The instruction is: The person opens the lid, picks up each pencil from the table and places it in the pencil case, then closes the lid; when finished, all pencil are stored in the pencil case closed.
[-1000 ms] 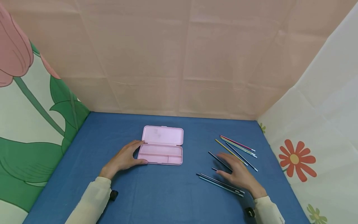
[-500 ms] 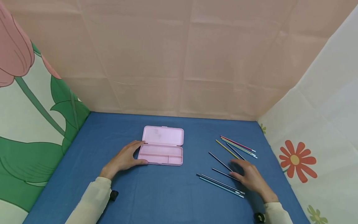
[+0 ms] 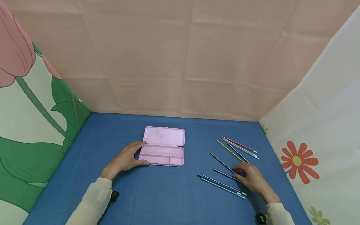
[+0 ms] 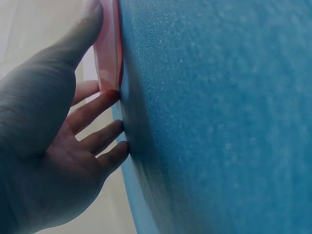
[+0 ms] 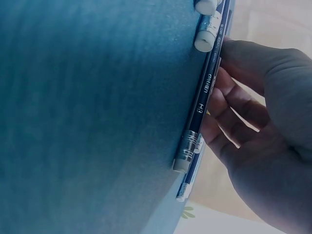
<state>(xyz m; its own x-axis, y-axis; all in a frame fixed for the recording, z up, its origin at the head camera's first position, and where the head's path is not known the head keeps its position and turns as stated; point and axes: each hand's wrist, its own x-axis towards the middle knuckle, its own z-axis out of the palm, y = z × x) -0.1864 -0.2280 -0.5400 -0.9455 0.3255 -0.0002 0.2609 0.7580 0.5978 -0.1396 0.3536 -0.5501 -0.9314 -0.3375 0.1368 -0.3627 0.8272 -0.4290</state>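
Note:
A pink pencil case [image 3: 161,149] lies unfolded on the blue table, its lid [image 3: 164,136] laid back. Its divided tray holds no pencils. My left hand [image 3: 125,157] holds the case's left end, thumb at the front edge and index finger by the hinge. In the left wrist view the other fingertips [image 4: 119,151] rest on the table. On the right, my right hand [image 3: 251,178] pinches a dark pencil [image 5: 201,97] between thumb and fingers, near its eraser end. A second dark pencil [image 3: 225,174] runs beneath this hand, its far end hidden.
Several dark and teal pencils [image 3: 220,186] lie together in front of the right hand. Behind it are a yellow pencil [image 3: 229,150], a dark one [image 3: 239,153] and a group with a red pencil [image 3: 239,143]. Cloth walls [image 3: 180,62] border the table.
My right hand has moved right and toward me, and its fingers have drawn together on a dark pencil. My left hand and the pencil case have stayed put.

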